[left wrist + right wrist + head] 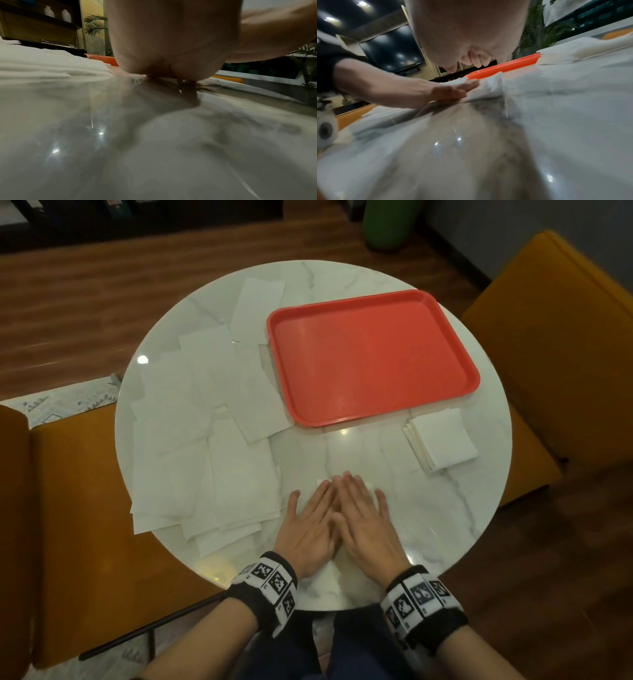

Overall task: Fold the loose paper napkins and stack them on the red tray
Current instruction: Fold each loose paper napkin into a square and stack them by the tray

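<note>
Hidden: the napkin (334,577) under work lies almost wholly beneath both hands, at the desk edge nearest the person, well short of the red tray (371,356); only a white corner past the fingertips and a patch between the wrists show, so how many folds it has cannot be told.
Left hand: the left hand (310,529) lies flat, fingers straight and close together, pressing the napkin down; it grips nothing.
Right hand: the right hand (364,520) is flat too, fingers straight, pressing the same napkin, its inner edge touching the left hand; it grips nothing.
Left wrist view: the heel of the palm fills the upper middle, the fingers are out of sight, and the glossy desk below is mostly blur and reflection.
Right wrist view: smeared; the palm blocks the top, and the left hand shows flat on rumpled white paper just short of the tray's rim.
Red tray: sits on the far right part of the desk (445,508), nothing on it.
Folded stack: a stack of folded napkins (442,440) rests on the desk just beside the tray's near right corner, not on it.
Loose napkins: the loose napkins (205,440) overlap in a spread left of the tray, white on pale marble, so their edges are hard to separate; one slips a little under the tray's left rim.
Around: orange seats (555,354) stand right and left of the desk; a green thing (387,220) beyond the tray is cut off by the top edge.
</note>
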